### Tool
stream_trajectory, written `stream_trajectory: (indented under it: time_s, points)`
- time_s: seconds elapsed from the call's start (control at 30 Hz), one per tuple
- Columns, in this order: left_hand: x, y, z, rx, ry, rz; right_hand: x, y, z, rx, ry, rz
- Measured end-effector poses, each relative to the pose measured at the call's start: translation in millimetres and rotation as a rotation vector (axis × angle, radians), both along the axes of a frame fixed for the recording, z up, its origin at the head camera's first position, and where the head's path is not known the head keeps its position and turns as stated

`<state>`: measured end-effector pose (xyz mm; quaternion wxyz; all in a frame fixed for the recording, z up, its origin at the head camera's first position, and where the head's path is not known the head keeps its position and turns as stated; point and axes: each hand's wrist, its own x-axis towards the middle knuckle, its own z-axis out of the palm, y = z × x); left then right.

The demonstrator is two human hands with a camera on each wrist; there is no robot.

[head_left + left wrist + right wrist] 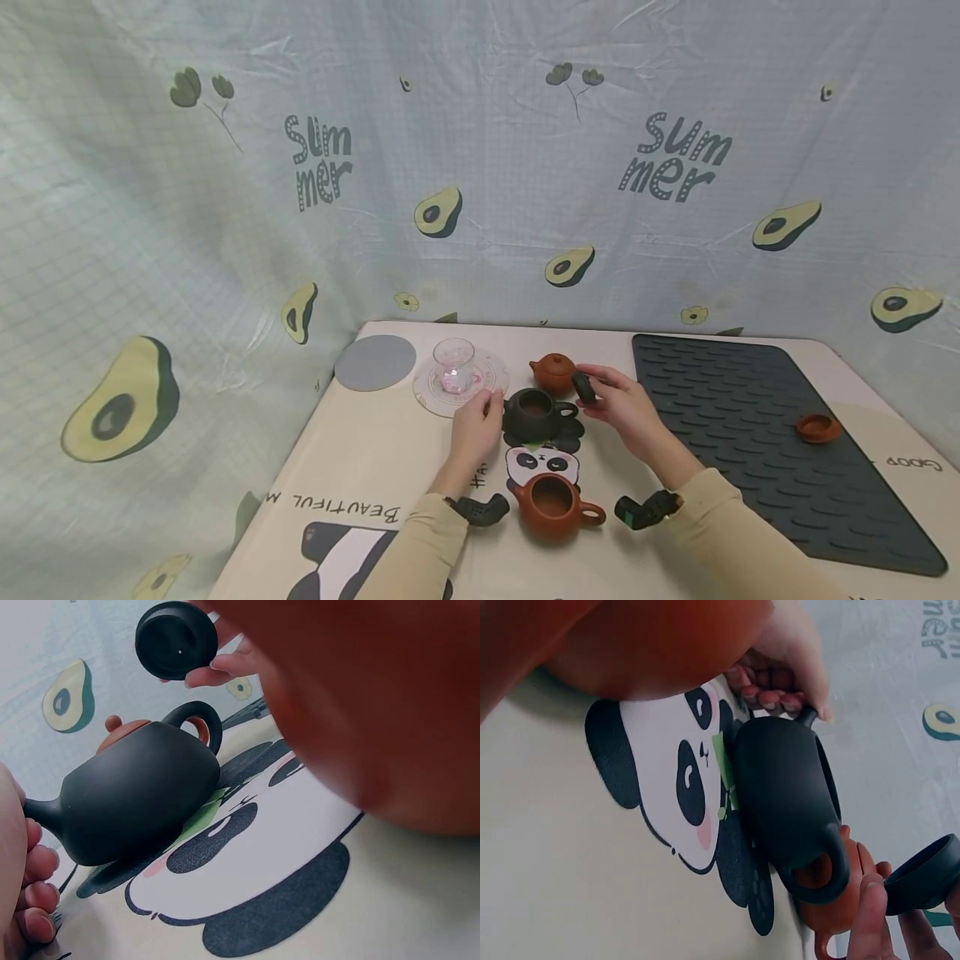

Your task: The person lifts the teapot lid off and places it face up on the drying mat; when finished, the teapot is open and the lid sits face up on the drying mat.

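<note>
Right hand (626, 404) pinching one dark lid (583, 388), just right of the open black teapot (534, 414); left hand (477, 427) curled at its spout. Three teapots counted. Left wrist: lid (176, 640) above pot (135, 795). Right wrist: lid (922, 876) beside handle.

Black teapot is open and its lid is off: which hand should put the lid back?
Probably right. The right hand already pinches the black lid just beside the black teapot, on its handle side. The left hand rests at the spout side, placed to steady the pot.
</note>
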<state>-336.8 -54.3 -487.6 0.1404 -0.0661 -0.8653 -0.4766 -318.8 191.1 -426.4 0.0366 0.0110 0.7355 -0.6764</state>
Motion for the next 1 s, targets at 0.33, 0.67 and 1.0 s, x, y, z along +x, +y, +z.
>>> stream_trajectory:
  time_s: [0.33,0.67,1.0]
  points:
    - [0.3,-2.7,0.7,0.012,0.001,0.009,0.8,-0.4,-1.8,-0.123,-0.043,0.043]
    - [-1.3,-2.7,-0.9,0.003,0.01,-0.001,3.3,2.6,-2.7,-0.263,-0.09,0.055]
    - [-4.8,-1.2,-3.1,-0.007,0.026,-0.006,5.8,6.4,-7.8,-0.521,-0.187,0.039]
